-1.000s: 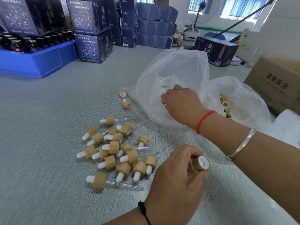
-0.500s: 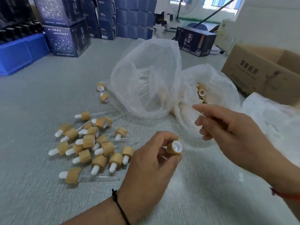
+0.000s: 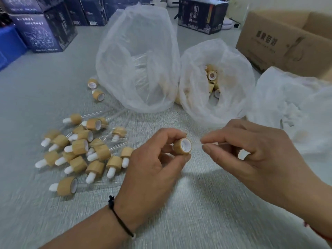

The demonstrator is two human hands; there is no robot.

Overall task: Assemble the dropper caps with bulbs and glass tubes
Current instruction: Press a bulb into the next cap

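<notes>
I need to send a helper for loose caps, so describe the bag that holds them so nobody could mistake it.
Start from the brown cardboard box at the far right of the grey table. Just left of it two clear plastic bags stand side by side. Take the right-hand bag, the lower one: tan wooden caps show in its mouth, whereas the taller left bag shows only thin glass tubes.

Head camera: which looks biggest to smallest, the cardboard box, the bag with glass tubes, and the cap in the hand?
1. Bag with glass tubes, though it sits nearer the camera than the box, so true size is unsure.
2. Cardboard box, partly cut off at the edge.
3. Cap, pinched by the left hand.
</notes>
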